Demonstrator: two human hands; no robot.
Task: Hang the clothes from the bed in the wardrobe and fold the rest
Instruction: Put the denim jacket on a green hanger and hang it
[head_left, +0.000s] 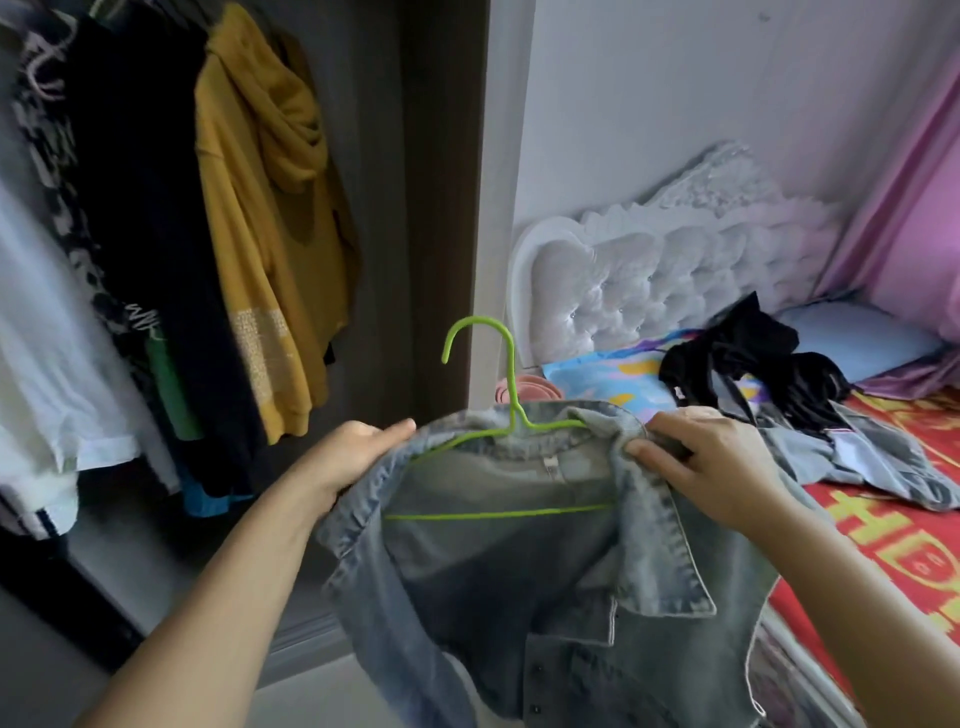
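Several garments hang at far left inside the open wardrobe (431, 208): a white top (47, 332), a black-and-white patterned piece (57, 171), a dark garment (150, 208) and, nearest the wardrobe's side panel, a mustard hoodie (270, 218). Below and in front of them, a person's left hand (348, 457) grips the left shoulder of a pale denim jacket (545, 597), fingers tucked under the cloth and thumb lying along its top edge. A lime-green wire hanger (498, 415) sits inside the jacket's neck, its hook standing upright above the collar and its bottom bar showing across the lining. The right hand (711, 462) pinches the collar on the jacket's right side, fingers curled over the fold. The jacket is held in the air between wardrobe and bed, its front hanging open toward the camera. Behind the right hand, the bed (883, 545) carries a red-and-yellow patterned cover, a crumpled grey-blue denim garment (852, 462), a heap of black clothing (748, 364) and a bright printed sheet (613, 384). A white tufted headboard (649, 280) stands against the wall, with a pale blue pillow (862, 338) and a pink curtain (914, 208) at far right.
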